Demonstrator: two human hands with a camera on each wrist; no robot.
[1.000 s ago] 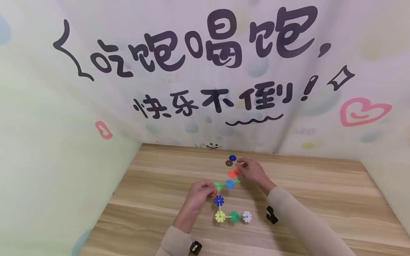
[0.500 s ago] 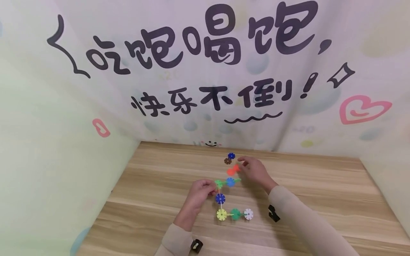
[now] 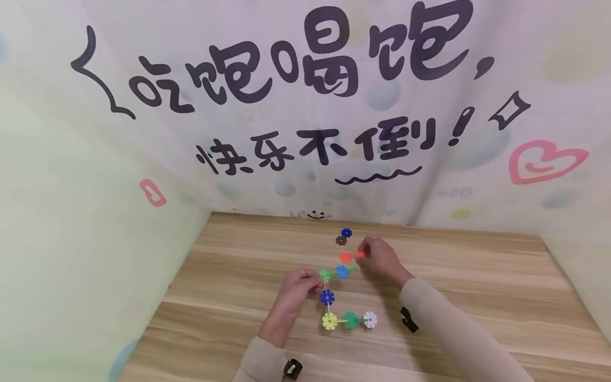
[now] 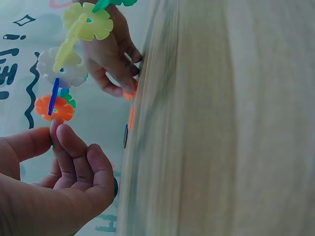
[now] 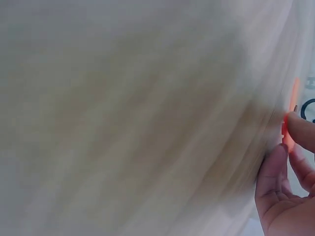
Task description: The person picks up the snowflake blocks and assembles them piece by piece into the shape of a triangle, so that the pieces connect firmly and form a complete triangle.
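Note:
My left hand (image 3: 299, 285) pinches a green notched plastic disc (image 3: 324, 275) at the corner of a chain of interlocked snowflake discs. From that corner a light blue disc (image 3: 341, 272) extends right. Below it run a dark blue disc (image 3: 326, 297), a yellow disc (image 3: 329, 321), a green disc (image 3: 350, 319) and a white disc (image 3: 369, 319). In the left wrist view an orange disc (image 4: 61, 109) of the chain sits just above my fingertips. Beyond the chain, my right hand (image 3: 380, 258) pinches an orange-red disc (image 3: 359, 254) between thumb and fingers, low at the tabletop.
Another orange disc (image 3: 346, 257) lies flat just left of my right fingertips. Farther back are a brown disc (image 3: 341, 241) and a blue disc (image 3: 347, 233) on the wooden table (image 3: 229, 265). A printed curtain (image 3: 267, 191) hangs behind the table's far edge.
My right fingers have closed on the orange-red disc and drawn it to the right, off the other orange disc. The left hand and the chain stay nearly in place.

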